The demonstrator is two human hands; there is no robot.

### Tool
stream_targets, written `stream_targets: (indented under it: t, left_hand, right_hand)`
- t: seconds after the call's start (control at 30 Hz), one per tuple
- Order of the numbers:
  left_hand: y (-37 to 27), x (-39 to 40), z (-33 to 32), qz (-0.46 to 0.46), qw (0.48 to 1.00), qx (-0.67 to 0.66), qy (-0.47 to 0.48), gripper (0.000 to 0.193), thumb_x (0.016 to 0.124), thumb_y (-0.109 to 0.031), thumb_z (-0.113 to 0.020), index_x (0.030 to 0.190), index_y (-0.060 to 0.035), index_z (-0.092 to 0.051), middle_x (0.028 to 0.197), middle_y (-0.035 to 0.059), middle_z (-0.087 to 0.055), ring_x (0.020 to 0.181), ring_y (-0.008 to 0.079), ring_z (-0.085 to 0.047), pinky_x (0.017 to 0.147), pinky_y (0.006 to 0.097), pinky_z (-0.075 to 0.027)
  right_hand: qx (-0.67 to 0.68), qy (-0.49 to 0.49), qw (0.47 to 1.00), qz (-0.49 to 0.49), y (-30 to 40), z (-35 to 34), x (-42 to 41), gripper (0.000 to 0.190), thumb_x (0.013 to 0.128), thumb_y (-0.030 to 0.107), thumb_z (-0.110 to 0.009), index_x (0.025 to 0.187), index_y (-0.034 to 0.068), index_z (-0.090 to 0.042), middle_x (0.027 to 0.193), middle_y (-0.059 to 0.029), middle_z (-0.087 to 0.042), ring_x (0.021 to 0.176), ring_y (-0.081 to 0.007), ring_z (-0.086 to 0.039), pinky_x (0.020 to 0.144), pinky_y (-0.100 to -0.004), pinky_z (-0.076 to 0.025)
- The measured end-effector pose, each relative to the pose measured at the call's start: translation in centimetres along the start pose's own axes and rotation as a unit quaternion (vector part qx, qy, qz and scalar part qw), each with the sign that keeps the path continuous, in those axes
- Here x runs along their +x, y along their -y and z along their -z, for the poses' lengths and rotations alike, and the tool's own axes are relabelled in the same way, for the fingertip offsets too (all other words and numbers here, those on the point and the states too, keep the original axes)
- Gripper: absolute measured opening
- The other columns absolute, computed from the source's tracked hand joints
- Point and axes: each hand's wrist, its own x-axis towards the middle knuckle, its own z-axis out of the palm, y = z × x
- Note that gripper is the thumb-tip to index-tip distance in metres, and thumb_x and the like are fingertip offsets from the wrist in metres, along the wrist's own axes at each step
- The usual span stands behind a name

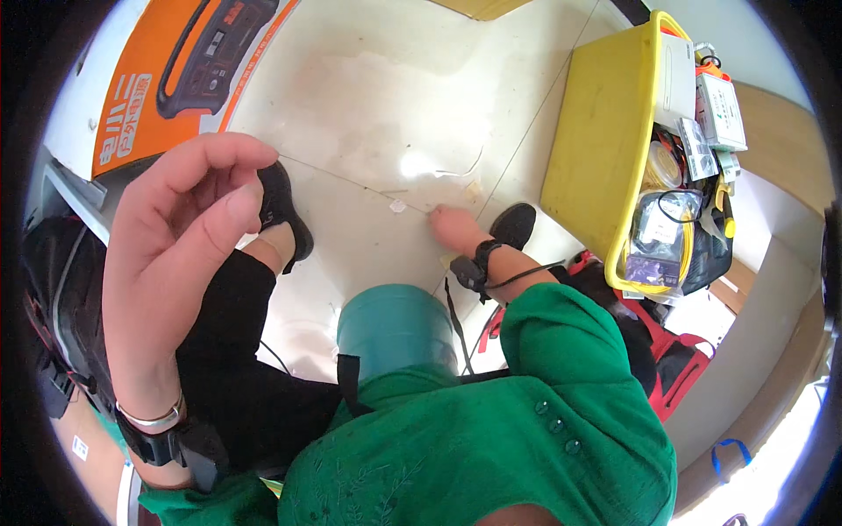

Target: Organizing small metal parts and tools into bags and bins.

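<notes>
My left hand is raised at the left, close to the camera. Its fingers curl loosely, with a gap between thumb and index finger, and I see nothing in it. My right hand reaches down over the tiled floor, beside my right shoe. The back of that hand faces me and hides the fingertips, so whether it holds anything cannot be seen. A small white scrap lies left of it, and a beige scrap to its upper right. Dark devices are strapped to both wrists.
A yellow plastic bin at the right is packed with boxes, bagged goods and cables. An orange printed carton stands upper left. Between my legs is a teal round container. A black-and-red bag sits right, a black backpack left.
</notes>
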Motion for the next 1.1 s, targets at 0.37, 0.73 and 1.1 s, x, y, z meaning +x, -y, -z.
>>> stream_targets:
  t: [0.37, 0.73, 1.1]
  left_hand:
    - [0.0, -0.6, -0.8, -0.018, 1.0, -0.001, -0.005, 0.026, 0.083, -0.012, -0.056, 0.106, 0.0009, -0.054, 0.082, -0.0006, -0.05, 0.074, 0.0069, -0.047, 0.07, 0.0189, -0.038]
    - [1.3, -1.0, 0.9, 0.015, 0.999, 0.007, -0.031, 0.03, 0.082, -0.014, -0.058, 0.107, 0.0013, -0.054, 0.081, 0.0007, -0.05, 0.072, 0.008, -0.047, 0.067, 0.0192, -0.038]
    - [2.6, -2.0, 2.5, -0.01, 0.999, -0.009, -0.045, 0.033, 0.08, -0.015, -0.059, 0.107, 0.0035, -0.053, 0.081, 0.0027, -0.049, 0.074, 0.0093, -0.047, 0.067, 0.0192, -0.036]
  right_hand:
    - [0.268, 0.085, 0.959, 0.032, 3.9, 1.5, 1.5, 0.016, 0.072, 0.016, -0.053, 0.081, 0.003, -0.053, 0.08, -0.0177, -0.058, 0.076, -0.0362, -0.056, 0.066, -0.0429, -0.044]
    - [0.203, -0.036, 0.978, -0.005, 10.2, -3.6, 3.1, 0.014, 0.075, 0.013, -0.052, 0.087, 0.005, -0.054, 0.083, -0.0152, -0.058, 0.076, -0.0345, -0.057, 0.066, -0.0444, -0.046]
    - [0.038, -0.079, 0.996, 0.012, 11.4, -3.5, 3.8, 0.009, 0.075, 0.011, -0.051, 0.082, 0.005, -0.053, 0.083, -0.0096, -0.058, 0.078, -0.0267, -0.06, 0.061, -0.0381, -0.05]
